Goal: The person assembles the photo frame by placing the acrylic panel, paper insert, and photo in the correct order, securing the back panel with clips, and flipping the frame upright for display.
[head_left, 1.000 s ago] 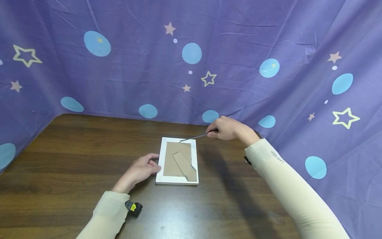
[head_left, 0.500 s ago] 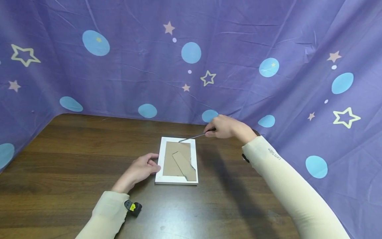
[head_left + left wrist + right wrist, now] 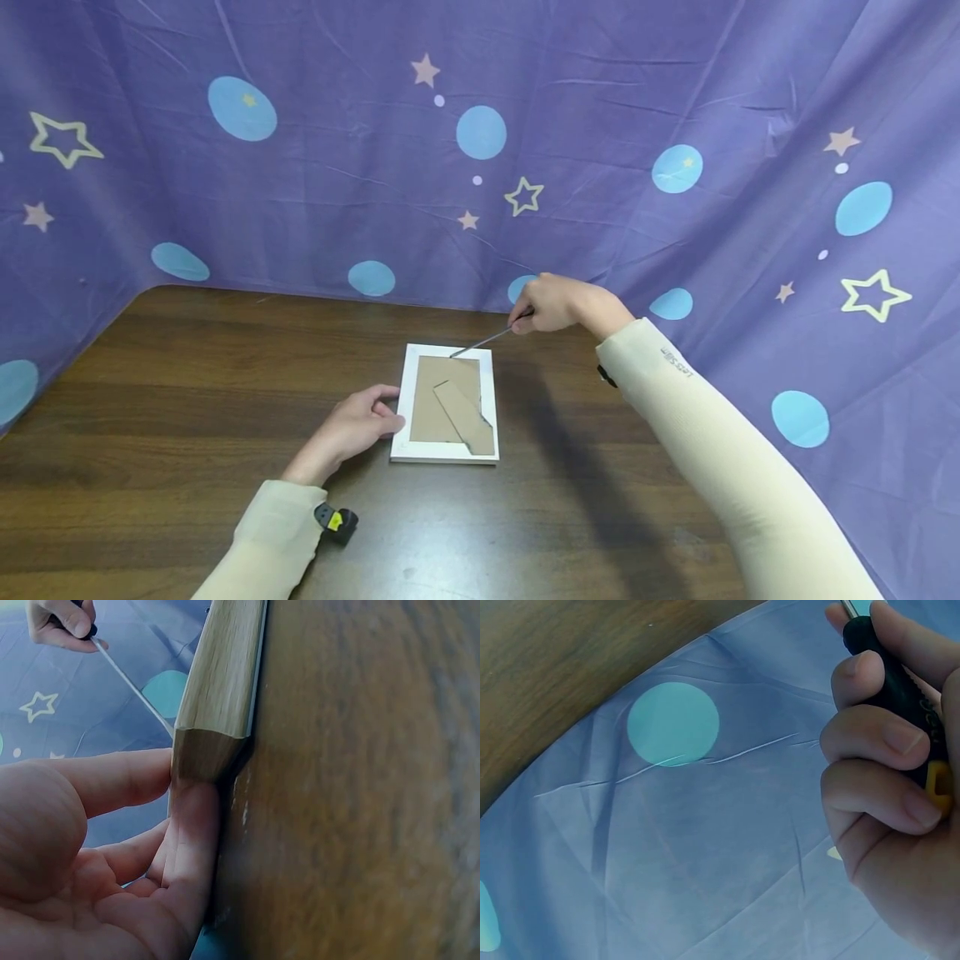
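Observation:
A white picture frame (image 3: 444, 452) lies back side up on the table, its brown backing board (image 3: 431, 417) and slanted easel leg (image 3: 461, 412) showing. My left hand (image 3: 363, 423) holds the frame's left edge between thumb and fingers; the left wrist view shows the fingertips right on the frame's side (image 3: 217, 682). Beyond the far right corner, my right hand (image 3: 551, 302) grips a screwdriver (image 3: 892, 686) by its black and yellow handle, fingers curled round it. The thin metal shaft (image 3: 483, 340) slopes down to the left, its tip at the board's top edge against the white border.
The dark wooden table (image 3: 225, 400) stretches out on both sides of the frame. A purple curtain (image 3: 337, 167) with stars and blue dots hangs right behind the table's far edge and along the right.
My right hand has risen and shifted a little left, so the screwdriver slants more steeply while its tip stays at the same spot. The left hand and the frame keep their places.

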Demonstrator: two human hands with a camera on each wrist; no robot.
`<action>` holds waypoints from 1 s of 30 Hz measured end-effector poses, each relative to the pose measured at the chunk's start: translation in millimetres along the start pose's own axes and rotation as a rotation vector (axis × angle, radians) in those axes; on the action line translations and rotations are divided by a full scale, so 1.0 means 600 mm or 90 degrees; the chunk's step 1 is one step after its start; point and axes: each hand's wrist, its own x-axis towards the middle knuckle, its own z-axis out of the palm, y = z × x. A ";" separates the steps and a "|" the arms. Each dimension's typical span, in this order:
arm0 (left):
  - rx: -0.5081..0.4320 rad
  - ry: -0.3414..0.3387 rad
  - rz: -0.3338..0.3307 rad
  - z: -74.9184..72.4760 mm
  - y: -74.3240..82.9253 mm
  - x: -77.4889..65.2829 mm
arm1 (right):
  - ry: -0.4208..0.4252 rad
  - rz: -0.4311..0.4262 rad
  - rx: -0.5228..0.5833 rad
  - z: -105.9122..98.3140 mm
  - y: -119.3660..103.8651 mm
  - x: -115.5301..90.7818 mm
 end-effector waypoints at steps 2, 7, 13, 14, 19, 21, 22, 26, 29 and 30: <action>0.001 0.002 -0.006 0.001 0.000 0.000 | -0.002 0.000 -0.009 -0.005 -0.003 0.005; -0.001 0.001 -0.013 0.000 0.002 -0.003 | -0.008 -0.007 -0.020 -0.014 -0.009 0.017; -0.008 -0.011 -0.011 0.000 0.002 -0.002 | -0.034 0.015 0.006 -0.019 0.000 0.025; -0.009 -0.012 -0.011 0.000 0.003 -0.002 | -0.039 0.022 0.013 -0.019 0.002 0.026; -0.007 -0.016 0.004 0.002 0.008 0.001 | -0.043 0.046 0.026 -0.026 0.003 0.023; -0.005 -0.016 0.014 0.001 0.009 0.001 | -0.037 0.041 0.014 -0.030 -0.001 0.025; -0.005 -0.016 0.017 0.001 0.009 0.001 | -0.035 0.036 0.004 -0.031 -0.005 0.027; -0.003 -0.021 0.021 0.001 0.006 0.001 | -0.044 0.016 -0.031 -0.036 -0.020 0.031; -0.002 -0.023 0.019 -0.001 0.003 0.000 | -0.053 0.004 -0.048 -0.036 -0.029 0.032; -0.001 -0.022 0.019 -0.001 0.003 0.000 | -0.052 0.001 -0.050 -0.036 -0.031 0.031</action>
